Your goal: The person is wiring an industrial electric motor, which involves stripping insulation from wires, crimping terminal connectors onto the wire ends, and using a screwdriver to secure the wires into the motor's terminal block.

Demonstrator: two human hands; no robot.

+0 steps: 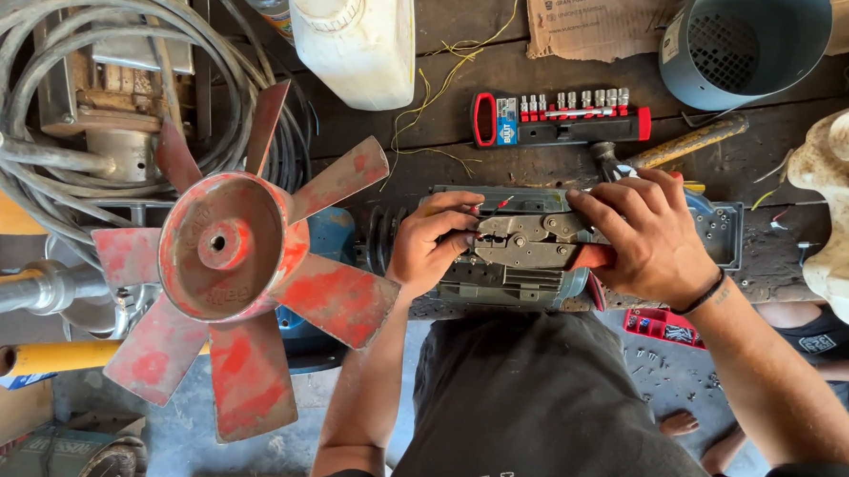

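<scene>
Grey-green electric motor (514,271) at frame centre, both hands on its metal plate (529,238).
Left hand (434,244) curls narrowly on the plate's left edge; right hand (639,238) lies spread over its right end, covering a red-handled tool (591,257). Red fan impeller (237,259) sits left; socket set (559,116) above.

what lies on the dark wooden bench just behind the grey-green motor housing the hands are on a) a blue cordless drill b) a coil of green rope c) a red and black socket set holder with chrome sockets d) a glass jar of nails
c: a red and black socket set holder with chrome sockets lies on the dark wooden bench just past the grey-green motor housing, on which the left hand and right hand rest.
</scene>
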